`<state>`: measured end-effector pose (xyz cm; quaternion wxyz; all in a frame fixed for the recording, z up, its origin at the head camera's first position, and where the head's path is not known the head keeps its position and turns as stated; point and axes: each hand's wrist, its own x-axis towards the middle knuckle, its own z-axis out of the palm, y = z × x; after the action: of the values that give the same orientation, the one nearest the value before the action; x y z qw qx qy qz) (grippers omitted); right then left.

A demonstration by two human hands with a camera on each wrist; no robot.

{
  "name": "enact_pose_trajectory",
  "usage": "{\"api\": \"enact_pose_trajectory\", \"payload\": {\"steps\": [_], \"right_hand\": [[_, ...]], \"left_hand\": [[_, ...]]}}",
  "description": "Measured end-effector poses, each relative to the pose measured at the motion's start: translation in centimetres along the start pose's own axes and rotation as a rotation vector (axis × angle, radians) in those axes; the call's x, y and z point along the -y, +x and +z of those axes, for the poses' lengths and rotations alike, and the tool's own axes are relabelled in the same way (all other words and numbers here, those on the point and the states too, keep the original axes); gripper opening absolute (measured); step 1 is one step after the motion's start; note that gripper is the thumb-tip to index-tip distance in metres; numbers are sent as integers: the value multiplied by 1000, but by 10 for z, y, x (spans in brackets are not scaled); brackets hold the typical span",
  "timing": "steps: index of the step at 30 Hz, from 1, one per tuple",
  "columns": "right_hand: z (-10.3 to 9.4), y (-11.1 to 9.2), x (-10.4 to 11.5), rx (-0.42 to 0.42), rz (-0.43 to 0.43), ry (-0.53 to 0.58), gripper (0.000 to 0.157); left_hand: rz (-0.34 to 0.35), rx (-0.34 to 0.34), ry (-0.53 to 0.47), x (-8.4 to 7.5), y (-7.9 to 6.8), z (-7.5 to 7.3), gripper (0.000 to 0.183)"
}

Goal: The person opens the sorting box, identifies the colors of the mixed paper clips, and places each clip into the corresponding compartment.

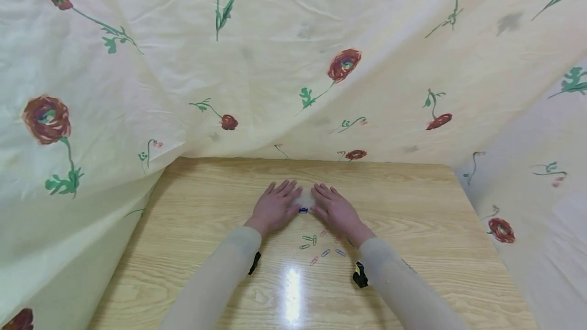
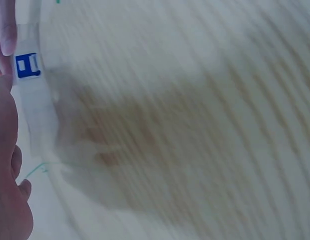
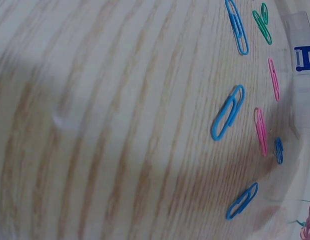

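Between the two hands, on the table, sits a small clear plastic box [image 1: 304,197] with a blue latch [image 1: 303,210] on its near side. My left hand [image 1: 275,207] is at the box's left side, fingers straight and pointing away from me. On the opposite side, my right hand [image 1: 336,210] has its fingers extended along the box. The left wrist view shows the clear wall of the box [image 2: 39,110] and the blue latch [image 2: 28,65] close to the fingers. Whether anything lies inside the box cannot be made out.
Several loose paper clips lie nearer me: green clips [image 1: 304,247], pink clips [image 1: 314,260] and blue clips [image 3: 228,112]. Some are close to the right forearm. A flowered cloth [image 1: 275,65] hangs behind and beside the wooden table [image 1: 202,182].
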<state>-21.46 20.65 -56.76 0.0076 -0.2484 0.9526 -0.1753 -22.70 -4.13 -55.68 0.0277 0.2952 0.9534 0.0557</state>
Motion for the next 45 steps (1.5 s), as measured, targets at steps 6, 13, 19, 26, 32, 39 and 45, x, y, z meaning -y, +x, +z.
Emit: {"api": "enact_pose_trajectory", "payload": {"steps": [6, 13, 19, 26, 32, 39, 45], "right_hand": [[4, 1, -2, 18, 11, 0, 67], [5, 2, -5, -13, -3, -3, 66], [3, 1, -2, -26, -5, 0, 66], [3, 0, 0, -27, -3, -2, 66], [3, -1, 1, -28, 0, -11, 65], [3, -1, 1, -11, 17, -17, 65], [2, -2, 2, -16, 15, -19, 64]], "left_hand": [[-32, 28, -54, -2, 6, -1, 60], [-47, 57, -86, -3, 9, -1, 61], [-58, 72, -126, -5, 10, -7, 61], [-65, 89, -161, -6, 9, -12, 59], [-80, 93, -225, -5, 11, -12, 58], [-84, 87, -256, -4, 12, -12, 57], [-86, 89, -268, -4, 12, -12, 58]]}}
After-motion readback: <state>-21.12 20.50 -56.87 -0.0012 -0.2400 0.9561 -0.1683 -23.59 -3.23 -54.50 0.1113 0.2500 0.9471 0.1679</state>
